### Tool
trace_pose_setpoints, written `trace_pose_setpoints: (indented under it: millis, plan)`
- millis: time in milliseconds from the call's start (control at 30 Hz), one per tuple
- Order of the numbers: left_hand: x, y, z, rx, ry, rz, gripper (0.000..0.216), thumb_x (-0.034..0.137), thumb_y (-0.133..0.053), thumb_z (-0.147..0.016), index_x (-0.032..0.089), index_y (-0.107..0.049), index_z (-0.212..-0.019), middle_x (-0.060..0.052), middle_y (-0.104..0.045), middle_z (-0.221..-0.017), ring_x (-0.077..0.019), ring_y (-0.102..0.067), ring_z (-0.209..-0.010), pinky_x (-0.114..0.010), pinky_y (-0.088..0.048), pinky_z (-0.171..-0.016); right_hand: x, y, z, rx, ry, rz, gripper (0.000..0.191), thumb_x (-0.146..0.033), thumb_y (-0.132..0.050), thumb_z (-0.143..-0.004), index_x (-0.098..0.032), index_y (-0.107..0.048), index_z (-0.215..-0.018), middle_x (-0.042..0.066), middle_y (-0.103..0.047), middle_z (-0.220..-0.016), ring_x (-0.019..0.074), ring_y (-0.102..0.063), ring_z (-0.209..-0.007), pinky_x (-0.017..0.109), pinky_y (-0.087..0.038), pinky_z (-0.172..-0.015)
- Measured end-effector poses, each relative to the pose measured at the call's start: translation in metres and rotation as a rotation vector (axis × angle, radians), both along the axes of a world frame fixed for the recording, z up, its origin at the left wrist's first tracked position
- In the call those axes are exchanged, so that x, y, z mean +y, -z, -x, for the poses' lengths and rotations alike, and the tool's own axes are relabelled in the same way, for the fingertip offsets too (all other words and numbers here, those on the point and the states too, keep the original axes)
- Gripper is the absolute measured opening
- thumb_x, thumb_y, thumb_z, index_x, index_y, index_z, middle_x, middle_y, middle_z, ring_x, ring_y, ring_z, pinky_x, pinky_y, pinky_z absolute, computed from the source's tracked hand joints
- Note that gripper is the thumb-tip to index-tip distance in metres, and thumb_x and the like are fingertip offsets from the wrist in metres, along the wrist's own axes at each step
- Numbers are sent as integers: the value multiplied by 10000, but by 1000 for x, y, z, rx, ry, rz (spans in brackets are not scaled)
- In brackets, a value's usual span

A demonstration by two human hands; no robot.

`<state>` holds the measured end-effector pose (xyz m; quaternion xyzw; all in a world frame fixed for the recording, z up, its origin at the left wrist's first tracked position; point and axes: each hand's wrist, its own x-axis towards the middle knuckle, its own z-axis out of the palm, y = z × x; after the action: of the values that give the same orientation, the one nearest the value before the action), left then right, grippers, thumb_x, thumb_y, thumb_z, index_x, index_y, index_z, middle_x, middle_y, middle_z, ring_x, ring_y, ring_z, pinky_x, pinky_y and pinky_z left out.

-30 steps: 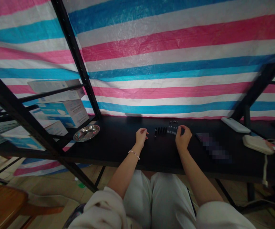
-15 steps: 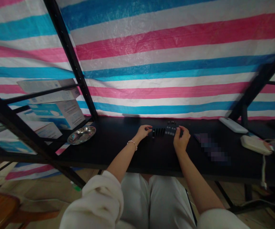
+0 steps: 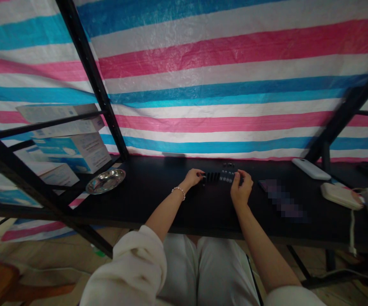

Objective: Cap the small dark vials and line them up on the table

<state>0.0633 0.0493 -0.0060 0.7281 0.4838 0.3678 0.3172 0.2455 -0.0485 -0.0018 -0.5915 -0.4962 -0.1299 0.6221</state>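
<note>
A row of small upright black blocks point(image 3: 214, 177) stands on the black tabletop, with small grey blocks point(image 3: 226, 176) lined up at its right end. My left hand point(image 3: 194, 177), a beaded bracelet at its wrist, is at the left end of the row. Its thumb and fingers are closed at the endmost dark block. At the right end, next to the grey blocks, my right hand point(image 3: 241, 187) has its thumb and forefinger tips close together; whatever lies between them is hidden. A few tiny pieces point(image 3: 229, 165) lie just behind the grey blocks.
To the left are a shiny metal dish point(image 3: 106, 182) and stacked blue-and-white boxes point(image 3: 72, 151) behind a black frame point(image 3: 89, 63). On the right lie a phone with a blurred screen point(image 3: 282, 199), a white device point(image 3: 311, 168) and a cream charger point(image 3: 341, 195) with a hanging cable.
My left hand has moved slightly right, bringing its fingertips to the end of the row. My right hand stays by the grey blocks. The view has shifted a little.
</note>
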Motion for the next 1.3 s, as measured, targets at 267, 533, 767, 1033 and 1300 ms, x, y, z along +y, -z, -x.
trace_pose_setpoints:
  millis: [267,533,767,1033,1300]
  plan:
    - [-19,-11,34,-409,-363,21,226,281,-671,-683,119,-642,-839,-61,-623,-788,-66,-500,-515,-181,-392,-470,0,-1,5,84,-98,-65,307,-363,-381,-879,-143,-531,-1032,108,-594,-943,192,-556,-892,358,-429,-817]
    - [-60,-25,36,-826,-329,85,400,403,-665,-659,154,-505,-929,29,-571,-660,-22,-412,-358,-155,-243,-343,2,-14,42,-188,-451,-124,246,-257,-426,-873,-211,-602,-1038,70,-558,-891,177,-540,-857,352,-468,-776]
    - [-68,-22,23,-844,-112,150,410,415,-699,-609,155,-476,-835,55,-537,-536,-47,-444,-349,-165,-246,-348,0,0,71,-166,-556,31,227,-270,-407,-877,-178,-513,-1056,85,-568,-905,186,-554,-828,361,-483,-747]
    - [-70,-15,30,-824,36,218,407,406,-725,-586,149,-489,-795,29,-582,-575,-59,-472,-374,-175,-263,-356,-4,5,67,-272,-613,51,141,-242,-406,-864,-187,-509,-943,68,-542,-851,178,-531,-781,356,-473,-736]
    - [-81,-18,33,-768,36,201,390,440,-703,-601,131,-560,-792,-32,-643,-705,-57,-490,-407,-187,-263,-368,-5,7,65,-234,-600,39,141,-201,-426,-833,-196,-496,-956,71,-540,-867,191,-543,-824,375,-485,-761]
